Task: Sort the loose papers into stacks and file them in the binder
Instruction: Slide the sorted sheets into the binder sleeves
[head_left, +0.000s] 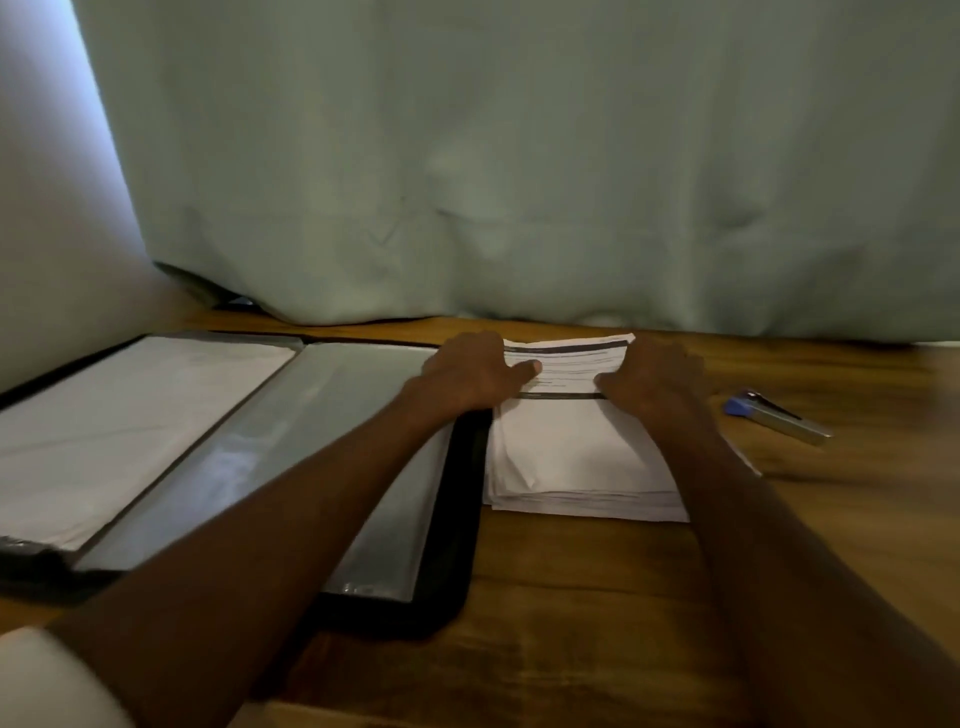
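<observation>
Two hands — left hand (475, 371), right hand (657, 376) — both gripping one paper stack (571, 457) (beside one binder (363, 467)).

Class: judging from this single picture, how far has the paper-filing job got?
Done: the binder lies open, a sheet in its left sleeve. In hand: left hand and right hand grip the printed top sheet on the paper stack. Left: filing that stack.

No legible text. Top sheet (566, 364) of the paper stack, between left hand (470, 376) and right hand (657, 382): dark header bars, printed lines, all blurred.
</observation>
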